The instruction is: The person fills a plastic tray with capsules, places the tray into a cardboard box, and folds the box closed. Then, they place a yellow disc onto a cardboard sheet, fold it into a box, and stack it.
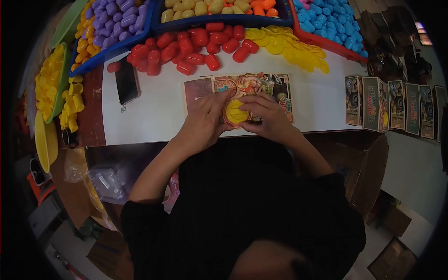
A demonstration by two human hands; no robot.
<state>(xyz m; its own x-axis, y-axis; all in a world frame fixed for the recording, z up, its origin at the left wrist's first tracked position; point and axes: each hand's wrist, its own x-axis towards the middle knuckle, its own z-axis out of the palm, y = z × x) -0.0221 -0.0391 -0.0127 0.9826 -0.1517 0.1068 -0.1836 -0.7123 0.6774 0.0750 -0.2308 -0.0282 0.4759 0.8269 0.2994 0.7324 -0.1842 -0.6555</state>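
Observation:
A flat printed cardboard box (193,95) lies on the white work surface in front of me. On its lower middle sits a round yellow plastic disc (237,112) with a raised bar across its centre. My left hand (204,119) curls round the disc's left side, fingers on the printed card and thumb by the lower edge. From the right, my right hand (269,116) grips the disc, its fingertips over the top and its thumb below. Whether the disc is seated in the card is hard to tell.
Red plastic capsules (186,49) and yellow discs (298,51) are heaped behind the box. Trays of purple (119,18), cream and blue capsules (326,21) line the back. A dark phone (126,81) lies left; printed boxes (373,102) stand right.

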